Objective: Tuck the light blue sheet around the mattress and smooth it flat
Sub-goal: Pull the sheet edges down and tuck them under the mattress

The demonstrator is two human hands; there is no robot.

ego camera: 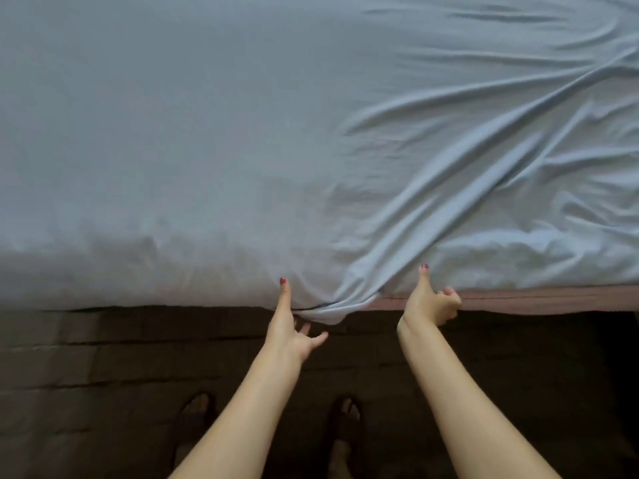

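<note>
The light blue sheet (242, 133) covers the mattress top, smooth on the left and creased into long diagonal folds on the right. Its hem hangs bunched over the near edge between my hands. My left hand (294, 326) has its thumb up against the sheet's side, and its loosely spread fingers reach under the bunched hem. My right hand (428, 302) rests its thumb on the sheet at the mattress edge. Its fingers are curled beside the bare pinkish mattress edge (536, 299); I cannot tell whether they hold anything.
A dark tiled floor (103, 375) runs along the near side of the bed. My two feet in sandals (345, 420) stand on it just below the hands. The bed fills the whole upper view.
</note>
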